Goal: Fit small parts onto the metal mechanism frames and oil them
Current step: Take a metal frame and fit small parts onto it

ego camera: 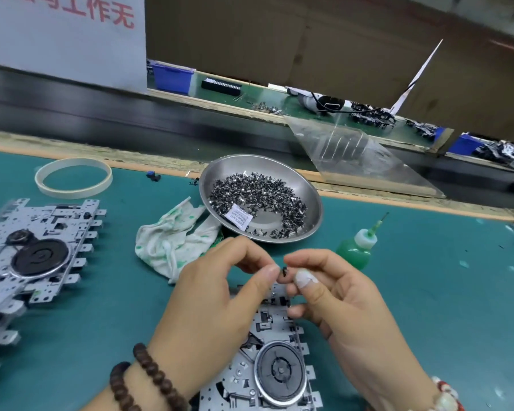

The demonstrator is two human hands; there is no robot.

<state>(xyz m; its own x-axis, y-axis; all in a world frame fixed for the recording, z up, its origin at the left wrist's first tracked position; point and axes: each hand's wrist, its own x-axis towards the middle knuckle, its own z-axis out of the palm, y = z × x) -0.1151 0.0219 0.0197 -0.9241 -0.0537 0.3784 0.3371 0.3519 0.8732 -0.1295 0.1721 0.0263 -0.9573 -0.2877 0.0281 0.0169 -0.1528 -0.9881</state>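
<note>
A metal mechanism frame (267,360) with a round wheel lies on the green mat right under my hands. Above its far end, my left hand (217,295) and my right hand (333,295) meet fingertip to fingertip and pinch a tiny black part (283,273) between them. A steel bowl (309,200) holding several small dark metal parts and a paper slip stands just beyond my hands. A green oil bottle (357,247) with a needle tip stands to the right of the bowl.
A stack of metal frames (36,250) lies at the left. A crumpled white and green cloth (175,235) sits left of the bowl. A pale tape ring (73,177) lies at the far left. A clear plastic sheet (356,155) leans behind the bowl.
</note>
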